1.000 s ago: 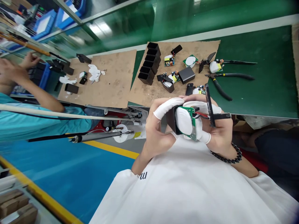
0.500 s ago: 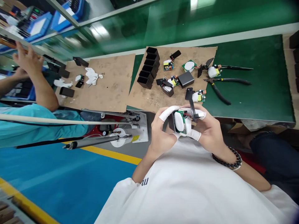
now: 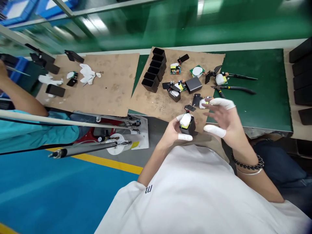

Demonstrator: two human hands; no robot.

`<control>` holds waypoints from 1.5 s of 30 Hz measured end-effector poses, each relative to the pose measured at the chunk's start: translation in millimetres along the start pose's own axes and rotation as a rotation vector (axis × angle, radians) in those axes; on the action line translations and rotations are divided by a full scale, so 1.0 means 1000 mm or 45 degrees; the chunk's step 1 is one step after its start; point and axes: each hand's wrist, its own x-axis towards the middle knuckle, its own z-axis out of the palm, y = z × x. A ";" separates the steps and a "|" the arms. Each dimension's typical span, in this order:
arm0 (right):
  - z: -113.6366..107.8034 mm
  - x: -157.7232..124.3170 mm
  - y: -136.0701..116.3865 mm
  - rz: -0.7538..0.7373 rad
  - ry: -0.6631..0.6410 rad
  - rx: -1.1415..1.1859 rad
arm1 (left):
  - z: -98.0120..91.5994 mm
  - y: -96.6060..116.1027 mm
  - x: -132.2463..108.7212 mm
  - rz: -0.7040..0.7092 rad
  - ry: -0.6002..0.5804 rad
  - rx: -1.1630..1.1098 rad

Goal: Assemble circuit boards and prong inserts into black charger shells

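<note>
My left hand is closed round a small black housing with a white-padded circuit board sticking out of its top. A small black lid hangs just above it. My right hand hovers just to the right, fingers spread, white finger cots on thumb and forefinger, holding nothing. Both hands are near the front edge of the cardboard sheet.
A row of empty black housings, more circuit boards, a closed black box and pliers lie on the cardboard and green mat. Another person's arm works at the left, by a second cardboard sheet.
The board went down into the black housing. My right hand let go and opened to the right. Both hands moved forward toward the table edge; the view shifted.
</note>
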 end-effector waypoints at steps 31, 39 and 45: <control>0.035 0.003 0.013 -0.161 0.443 -0.887 | 0.027 -0.036 0.022 0.900 0.585 0.922; 0.052 -0.008 0.039 -0.385 0.310 -1.164 | 0.029 -0.045 0.021 0.901 0.666 0.935; 0.053 -0.004 0.047 -0.294 0.302 -1.111 | 0.029 -0.049 0.027 0.909 0.745 0.893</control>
